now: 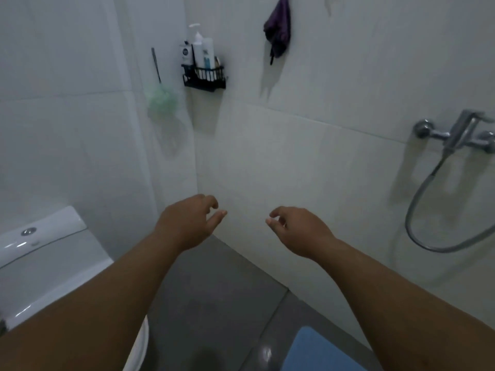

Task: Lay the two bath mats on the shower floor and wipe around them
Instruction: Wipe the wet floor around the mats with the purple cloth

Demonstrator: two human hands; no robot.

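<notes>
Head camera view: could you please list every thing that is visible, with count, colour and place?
bath mat: one visible, blue, on the grey floor at the bottom edge.
floor: one, grey tiles, lower centre.
toilet: one, white, lower left.
wall caddy: one, black wire, on the wall near the corner.
bottles: about three, mostly white, standing in the caddy.
bath sponge: one, pale green, hanging left of the caddy.
cloth: one, dark purple, hanging high on the wall.
shower mixer: one, chrome, right wall.
shower hose: one, grey, looping below the mixer.
left hand: one, empty, fingers loosely curled, raised mid-frame.
right hand: one, empty, raised beside it.
</notes>
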